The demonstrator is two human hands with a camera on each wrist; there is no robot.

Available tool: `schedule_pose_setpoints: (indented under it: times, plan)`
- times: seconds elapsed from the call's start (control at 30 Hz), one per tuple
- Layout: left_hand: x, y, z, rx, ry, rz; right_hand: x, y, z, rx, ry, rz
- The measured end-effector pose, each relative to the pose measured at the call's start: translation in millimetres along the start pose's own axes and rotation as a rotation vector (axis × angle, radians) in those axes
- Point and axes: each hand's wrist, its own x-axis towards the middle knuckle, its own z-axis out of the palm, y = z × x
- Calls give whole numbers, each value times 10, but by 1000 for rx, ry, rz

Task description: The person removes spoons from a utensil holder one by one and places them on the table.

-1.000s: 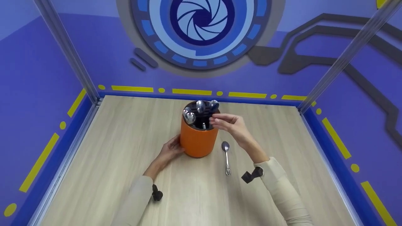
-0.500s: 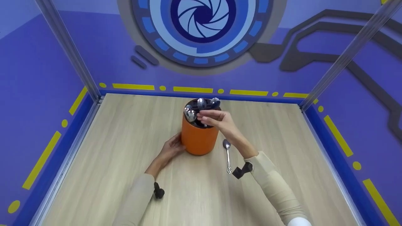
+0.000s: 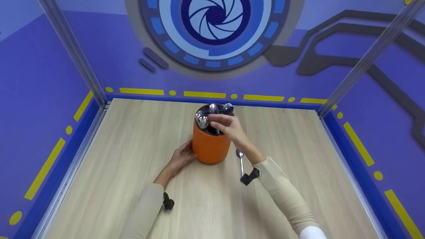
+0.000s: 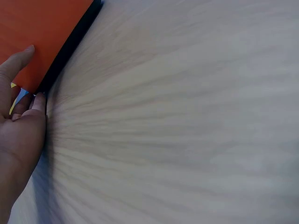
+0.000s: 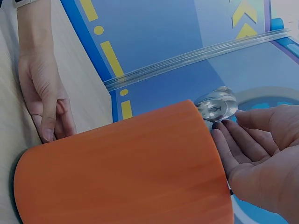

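An orange cylindrical utensil holder point(image 3: 211, 147) with a black slotted top stands upright on the table. My left hand point(image 3: 181, 156) holds its left side low down, the thumb point(image 4: 21, 60) on the orange wall and other fingers near the base. Metal spoons stand bowl-up in the holder: front-left spoons point(image 3: 201, 120), one spoon point(image 3: 213, 108) at the back and another utensil point(image 3: 228, 108) at the back right. My right hand point(image 3: 229, 127) reaches over the top. In the right wrist view its fingertips are at the edge of a spoon bowl point(image 5: 217, 105), with no clear pinch.
A single spoon point(image 3: 241, 162) lies on the wooden table point(image 3: 139, 132) to the right of the holder, partly hidden by the right wrist camera point(image 3: 250, 177). Blue printed panels point(image 3: 109, 49) wall the table at the back and sides.
My right hand has moved left across the top of the holder, from its right rim to the front-left spoons. The left hand keeps its place against the holder.
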Motion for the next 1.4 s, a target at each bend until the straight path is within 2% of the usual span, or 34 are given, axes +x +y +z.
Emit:
schedule_pose_setpoints:
  times: [0.3, 0.5, 0.7, 0.83, 1.2, 1.4]
  plan:
    - [10, -3, 4, -10, 2, -7, 15, 8, 52, -38, -2, -76]
    - [-13, -2, 13, -25, 23, -13, 35, 31, 92, -70, -29, -65]
    - [3, 1, 16, 22, 43, -23, 35, 24, 102, -89, 7, -61]
    - [11, 9, 22, 22, 49, -24, 17, 12, 94, -94, 16, -86]
    - [-6, 13, 28, 12, 35, -26, -89, -143, 7, -66, 51, -83]
    - [3, 7, 19, -7, 16, -34, -139, -218, -48, -42, 31, -133]
